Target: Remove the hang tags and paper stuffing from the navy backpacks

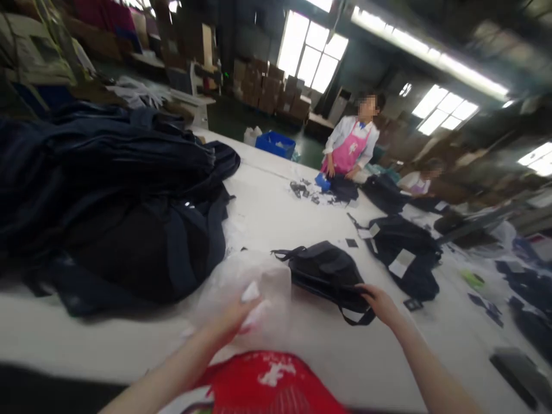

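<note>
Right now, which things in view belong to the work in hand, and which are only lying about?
In the work:
dark bag, held at its edge by the right hand
translucent plastic, at the left hand

Probably just lying about:
blue bin, beyond the white table
cardboard boxes, in the background

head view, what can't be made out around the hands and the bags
All in the head view:
Left-hand grip: motion blur hides whether it is closed on the milky plastic.
Black bag at the right-hand grip: its own fabric hides anything inside.
White card further right: any print is too blurred and small.
Dark pile: its far-left part is cut off by the left edge.
</note>
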A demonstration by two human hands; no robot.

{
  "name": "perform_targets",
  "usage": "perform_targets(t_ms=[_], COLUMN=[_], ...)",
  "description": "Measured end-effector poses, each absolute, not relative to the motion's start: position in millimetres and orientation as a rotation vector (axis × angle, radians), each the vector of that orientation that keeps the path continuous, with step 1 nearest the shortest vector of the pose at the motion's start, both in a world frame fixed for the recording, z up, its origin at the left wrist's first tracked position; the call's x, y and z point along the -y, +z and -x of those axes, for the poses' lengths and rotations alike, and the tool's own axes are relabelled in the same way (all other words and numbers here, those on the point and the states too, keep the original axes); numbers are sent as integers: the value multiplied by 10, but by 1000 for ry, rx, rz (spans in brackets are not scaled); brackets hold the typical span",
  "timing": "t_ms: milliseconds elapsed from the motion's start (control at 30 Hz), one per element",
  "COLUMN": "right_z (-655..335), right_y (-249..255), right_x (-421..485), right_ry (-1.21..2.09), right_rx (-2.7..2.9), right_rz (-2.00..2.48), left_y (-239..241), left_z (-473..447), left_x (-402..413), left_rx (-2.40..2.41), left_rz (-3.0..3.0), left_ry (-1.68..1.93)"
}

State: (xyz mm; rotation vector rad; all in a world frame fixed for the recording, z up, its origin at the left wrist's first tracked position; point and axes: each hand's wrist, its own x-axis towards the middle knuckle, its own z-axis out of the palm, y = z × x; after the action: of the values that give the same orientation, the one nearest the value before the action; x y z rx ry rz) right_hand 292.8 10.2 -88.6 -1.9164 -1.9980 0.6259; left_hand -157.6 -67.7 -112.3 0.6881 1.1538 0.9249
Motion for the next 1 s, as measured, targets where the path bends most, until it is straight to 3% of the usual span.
perform_targets(t_ms=[133, 333, 467, 833, 1000], right_z=[-2586, -2010, -2063, -2783, -3050], right_y=[-1192, -827, -744, -1130, -1238], right_x=[689, 1053, 1221, 1288, 1162], right_ry=[1117, 1327, 1298, 1273, 1108], right_rx=[2026, 1665, 1610, 902, 1090], right_rz=[1855, 1490, 1430, 1292, 1428], left_y=[-932, -799, -805, -1052, -1160], left_z=[1049, 247, -166, -871, -987], left_x=[634, 873, 1083, 1424, 1523], left_rx=[-1137, -980, -977, -1131, -1138], left_rz=[-623, -846, -836, -879, -743], left_ry=[906, 781, 746, 586, 697])
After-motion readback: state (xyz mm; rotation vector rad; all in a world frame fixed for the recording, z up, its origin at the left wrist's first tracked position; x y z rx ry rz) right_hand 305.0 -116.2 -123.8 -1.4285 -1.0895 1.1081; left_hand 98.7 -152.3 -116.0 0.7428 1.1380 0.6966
